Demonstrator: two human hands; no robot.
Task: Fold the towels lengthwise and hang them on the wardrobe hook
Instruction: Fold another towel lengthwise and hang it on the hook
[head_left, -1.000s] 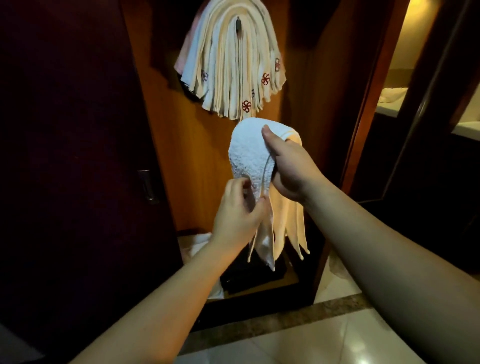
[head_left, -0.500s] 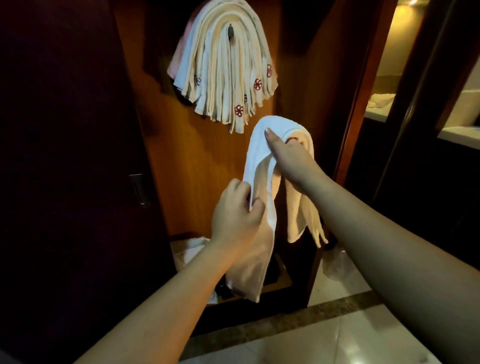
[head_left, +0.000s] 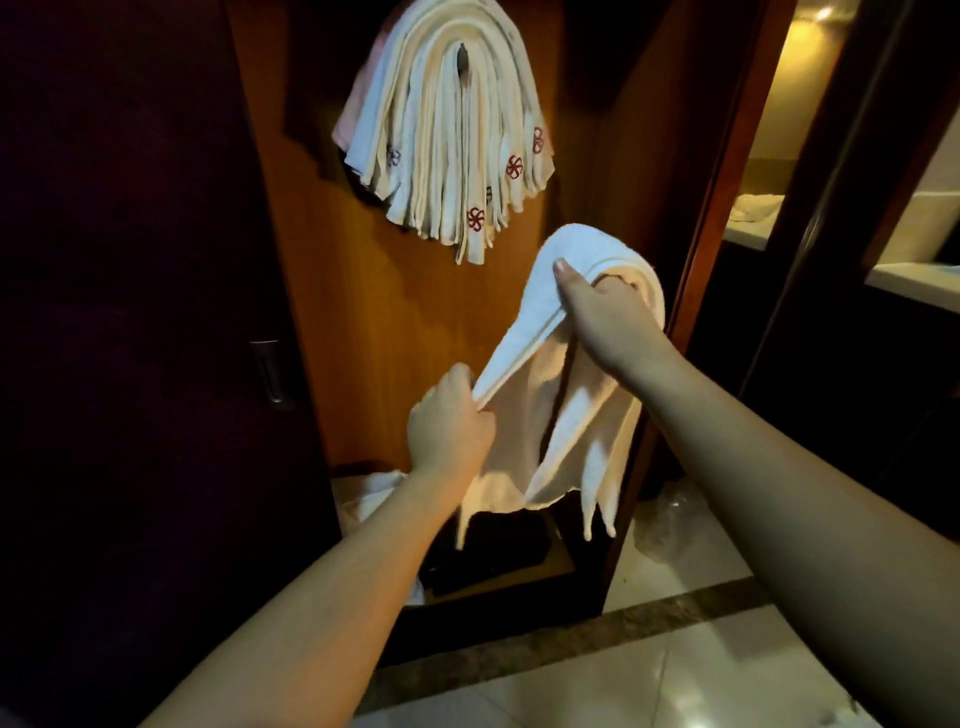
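Below loaded wardrobe hook: white towel mid-fold. Right hand grip clamps top bend; left hand grip pinches edge. Next, judged: align edges, lift onto hook.

Two bare hands show: the left hand and the right hand. Between them hangs one white towel, gripped by both. One thick bunch of folded towels hangs on one dark hook on the wardrobe's wooden back panel; the layers overlap too closely to count. Five red pinwheel emblems show along their lower ends. One metal door handle sits on the dark wardrobe door at left.
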